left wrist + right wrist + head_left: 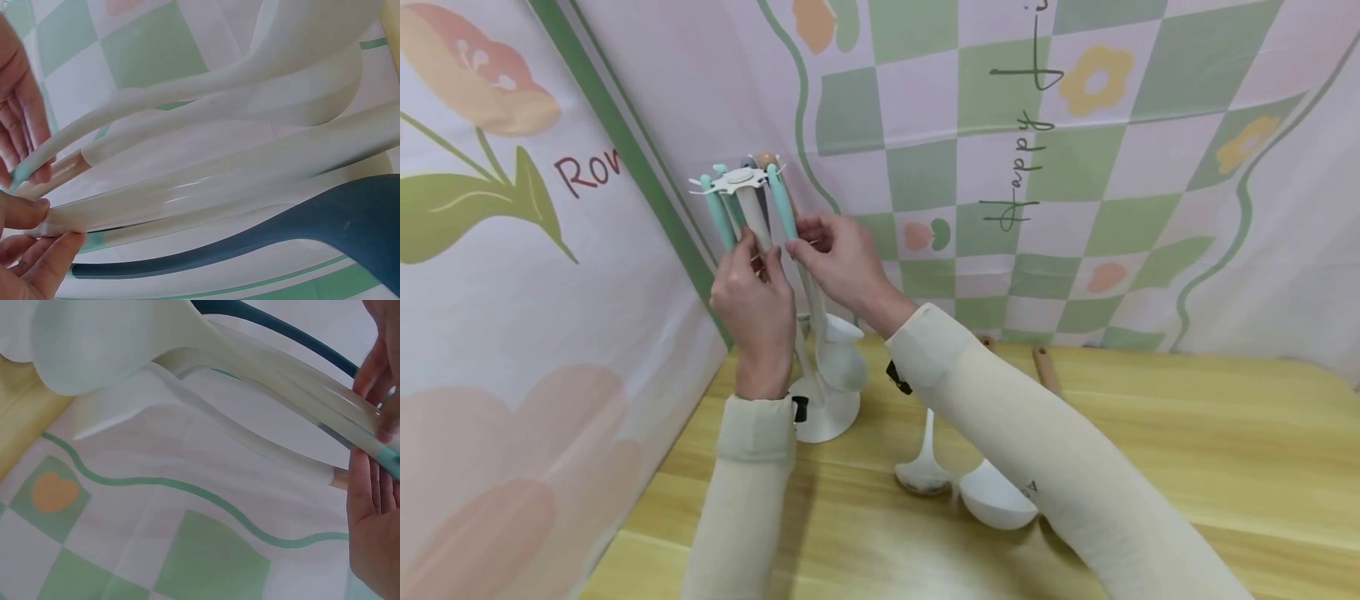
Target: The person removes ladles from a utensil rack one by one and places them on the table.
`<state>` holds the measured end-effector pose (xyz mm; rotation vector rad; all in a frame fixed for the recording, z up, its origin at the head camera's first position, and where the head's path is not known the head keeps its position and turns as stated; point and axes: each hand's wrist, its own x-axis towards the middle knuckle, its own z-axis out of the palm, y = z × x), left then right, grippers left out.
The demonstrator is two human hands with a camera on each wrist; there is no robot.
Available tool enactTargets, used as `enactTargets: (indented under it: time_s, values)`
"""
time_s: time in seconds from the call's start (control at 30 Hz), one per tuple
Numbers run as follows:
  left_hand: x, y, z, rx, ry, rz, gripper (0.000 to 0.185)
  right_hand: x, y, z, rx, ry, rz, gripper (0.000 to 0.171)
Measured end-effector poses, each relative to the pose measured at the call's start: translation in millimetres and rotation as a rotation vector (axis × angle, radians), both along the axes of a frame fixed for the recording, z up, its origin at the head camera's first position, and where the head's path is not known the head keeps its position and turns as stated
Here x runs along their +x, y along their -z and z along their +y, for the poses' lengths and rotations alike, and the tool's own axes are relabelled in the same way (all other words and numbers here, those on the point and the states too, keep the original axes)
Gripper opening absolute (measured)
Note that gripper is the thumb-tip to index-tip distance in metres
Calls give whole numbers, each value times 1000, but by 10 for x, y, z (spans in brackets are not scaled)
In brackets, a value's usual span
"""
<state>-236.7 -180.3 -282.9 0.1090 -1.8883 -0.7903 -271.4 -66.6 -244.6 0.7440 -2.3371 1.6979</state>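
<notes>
A white utensil stand with a round base and a hooked top rises at the left of the table. My left hand pinches its upright post between thumb and fingers below the hooks. To its right, my right hand holds the mint-green handle of a white, large-bowled spoon, its top by a hook. Other utensils hang around the post: a dark blue one, whose head is partly out of view, and a white one with a wooden handle.
Two white ladles lie on the wooden table, partly behind my right forearm. Wooden handle ends show beyond that sleeve. Patterned cloth rises close behind the stand, with another cloth wall at left.
</notes>
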Motion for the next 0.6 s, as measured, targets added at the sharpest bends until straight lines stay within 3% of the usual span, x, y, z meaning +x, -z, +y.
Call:
enactTargets:
  time_s: [0.2,0.6]
  values:
    - [-7,4,-10,-2,2,-6,33,-26,-110,-33,-48,-12,26,35]
    - [-8,4,-24,-15,2,-12,34,-14,-159,-45,-87,4,58,33]
